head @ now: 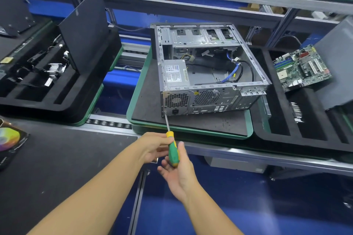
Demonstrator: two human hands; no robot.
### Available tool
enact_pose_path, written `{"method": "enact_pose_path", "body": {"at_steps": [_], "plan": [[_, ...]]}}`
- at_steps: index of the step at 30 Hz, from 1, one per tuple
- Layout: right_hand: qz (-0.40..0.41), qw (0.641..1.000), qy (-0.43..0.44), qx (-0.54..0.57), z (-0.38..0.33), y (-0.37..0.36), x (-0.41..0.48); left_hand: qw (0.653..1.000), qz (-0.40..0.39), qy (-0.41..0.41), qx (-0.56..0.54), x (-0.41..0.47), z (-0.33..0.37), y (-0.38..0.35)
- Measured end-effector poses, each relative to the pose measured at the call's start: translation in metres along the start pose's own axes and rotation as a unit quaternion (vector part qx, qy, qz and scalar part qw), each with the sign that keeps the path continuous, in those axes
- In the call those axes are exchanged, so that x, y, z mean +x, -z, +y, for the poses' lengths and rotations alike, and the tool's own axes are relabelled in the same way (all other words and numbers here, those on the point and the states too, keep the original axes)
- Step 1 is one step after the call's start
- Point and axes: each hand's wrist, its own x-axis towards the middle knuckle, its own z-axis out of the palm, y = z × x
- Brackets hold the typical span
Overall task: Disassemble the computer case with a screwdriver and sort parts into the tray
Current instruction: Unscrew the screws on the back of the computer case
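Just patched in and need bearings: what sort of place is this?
Likely an electronics teardown line: an opened computer case on a pallet over a roller conveyor, beside a foam sorting tray holding a motherboard.

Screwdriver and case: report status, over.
Left hand pinches screwdriver collar, right hand open under handle. Tip at rear lower corner of computer case; power supply not yet out. Nothing blocking.

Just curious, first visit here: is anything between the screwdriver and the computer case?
Nothing visible does. The tip of the screwdriver sits at the lower left corner of the rear panel of the computer case.
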Motion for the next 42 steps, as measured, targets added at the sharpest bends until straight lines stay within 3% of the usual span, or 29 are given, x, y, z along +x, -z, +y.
{"method": "enact_pose_path", "body": {"at_steps": [3,8,12,18,23,27,32,35,37,42], "plan": [[-0.003,0.999,-0.030,0.030,-0.003,0.001,0.000,1.000,-0.028,0.007,0.001,-0.002,0.000,0.002],[0.013,0.999,0.032,-0.024,0.002,-0.004,0.002,0.997,-0.010,0.006,0.076,-0.007,-0.003,-0.008],[0.010,0.997,0.062,-0.035,0.005,-0.006,0.001,0.999,0.002,-0.016,0.047,-0.008,-0.007,-0.006],[-0.002,0.998,-0.031,0.062,0.001,-0.004,0.000,1.000,-0.011,-0.011,-0.021,-0.007,-0.008,-0.003],[0.032,0.998,0.041,0.030,0.004,-0.006,0.005,0.996,-0.006,-0.007,0.090,-0.010,-0.003,-0.010],[0.007,0.998,0.059,0.037,0.011,-0.001,0.002,0.997,0.015,-0.023,0.065,-0.006,-0.007,-0.011],[-0.014,0.991,-0.038,0.126,0.005,0.000,-0.004,1.000,-0.020,-0.023,0.005,-0.005,-0.004,-0.008],[-0.016,0.993,-0.034,0.108,0.002,-0.004,-0.003,0.998,-0.051,0.004,-0.026,-0.007,-0.002,-0.006],[-0.002,0.996,-0.003,0.092,0.003,-0.006,-0.001,0.999,-0.036,0.021,0.021,-0.010,-0.001,-0.009],[-0.022,0.999,0.030,0.035,0.010,-0.005,-0.002,0.999,-0.017,-0.009,0.039,-0.007,-0.003,-0.013]]}}
